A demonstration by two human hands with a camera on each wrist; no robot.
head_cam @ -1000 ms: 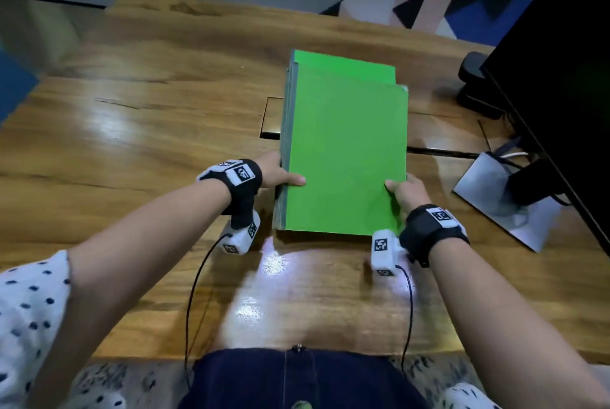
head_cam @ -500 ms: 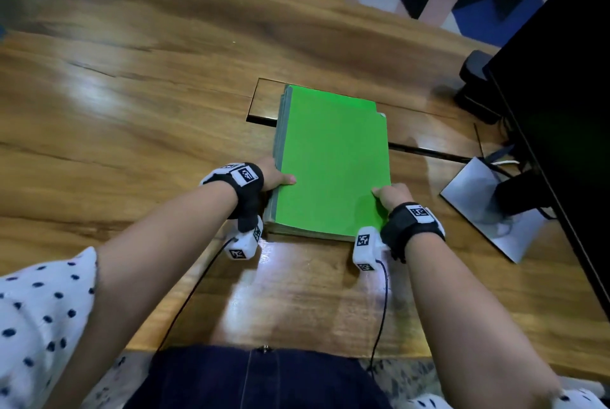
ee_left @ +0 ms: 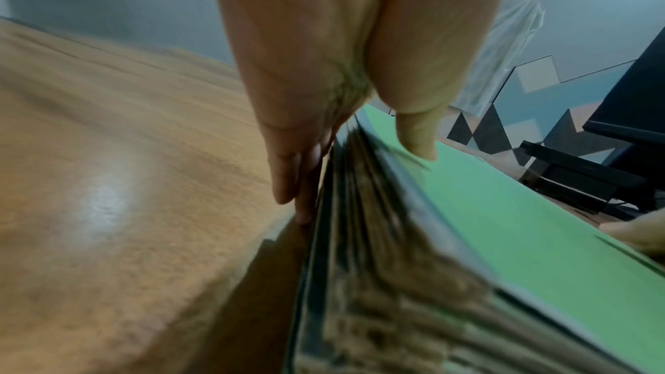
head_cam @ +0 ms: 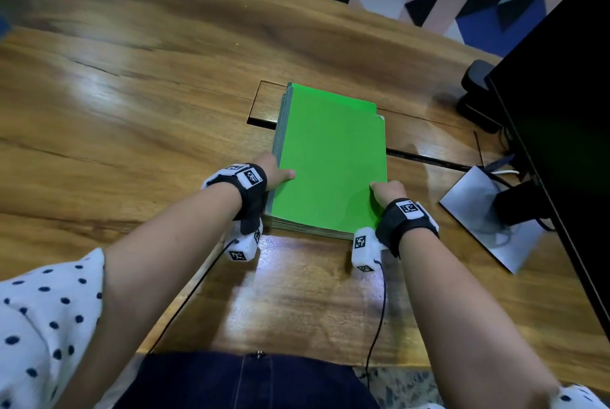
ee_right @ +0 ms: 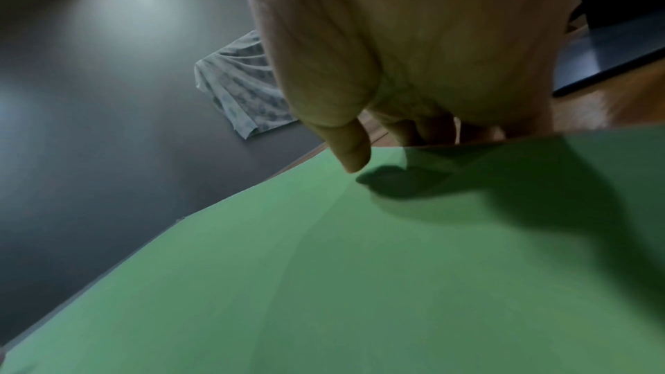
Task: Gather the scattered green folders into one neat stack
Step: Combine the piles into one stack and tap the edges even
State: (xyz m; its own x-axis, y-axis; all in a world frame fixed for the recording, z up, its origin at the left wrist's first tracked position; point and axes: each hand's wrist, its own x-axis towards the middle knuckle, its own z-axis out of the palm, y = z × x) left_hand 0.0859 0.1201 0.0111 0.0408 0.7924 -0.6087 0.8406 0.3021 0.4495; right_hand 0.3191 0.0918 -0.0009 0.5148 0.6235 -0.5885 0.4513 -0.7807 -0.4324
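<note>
A stack of green folders (head_cam: pixel 330 161) lies flat on the wooden table (head_cam: pixel 132 111), its far edges nearly flush. My left hand (head_cam: pixel 279 174) grips the stack's near left side, with the thumb on the top cover and the fingers (ee_left: pixel 298 195) straight along the side edge. My right hand (head_cam: pixel 384 192) grips the near right side, thumb on the cover and fingers (ee_right: pixel 431 130) curled under the edge. The left wrist view shows the stack (ee_left: pixel 503 223) and its layered side between the thumb and fingers of the left hand (ee_left: pixel 359 172). In the right wrist view the right hand (ee_right: pixel 392 144) holds the top cover (ee_right: pixel 324 266).
A black monitor (head_cam: pixel 561 111) stands at the right on a silver base (head_cam: pixel 488 220), with cables around it. A black device (head_cam: pixel 478 95) sits behind it. A rectangular cable slot (head_cam: pixel 264 104) in the table lies partly under the stack's far end.
The lower folder that stuck out past the far edge has drawn in nearly flush with the top one. Both hands have kept their holds on the stack's near sides.
</note>
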